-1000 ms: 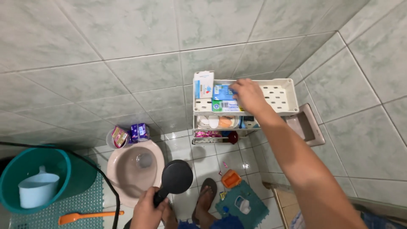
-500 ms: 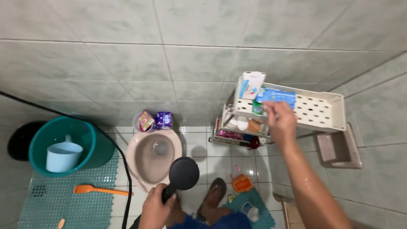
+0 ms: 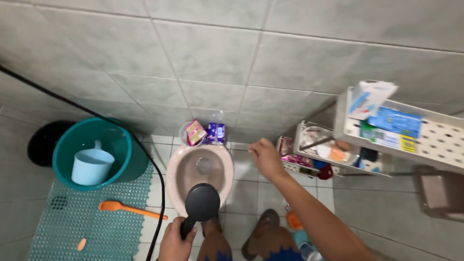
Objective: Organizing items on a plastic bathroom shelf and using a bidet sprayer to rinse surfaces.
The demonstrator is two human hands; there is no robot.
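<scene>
Left-hand grip (image 3: 175, 241): closed around the handle of a black shower head (image 3: 201, 203), whose round face is up toward the camera, above the front rim of the pink toilet bowl (image 3: 180, 180). A black hose (image 3: 96, 116) runs from the lower frame up and across the wall tiles to the upper left.

Right-hand grip (image 3: 263, 155): empty, fingers loosely curled with the fingertips toward the left; holds nothing. It hangs in the air just right of the toilet bowl and left of the white tiered rack (image 3: 435, 140). Forearm reaches in from the lower right.

Rack, top tier: white box (image 3: 369, 96) standing tilted, blue packet (image 3: 396, 122) lying flat beside it. Lower tier: small containers, details too small to tell.

Behind the bowl, against the wall: two small packets, one pink (image 3: 195, 132), one purple (image 3: 216, 133).

Left of the bowl: teal bucket (image 3: 121, 145) with a pale blue dipper (image 3: 91, 166) inside. An orange long-handled brush (image 3: 130, 209) lies on the teal perforated floor mat (image 3: 63, 227).

Person's feet in sandals visible at the lower edge, on the tiled floor (image 3: 246, 188).
</scene>
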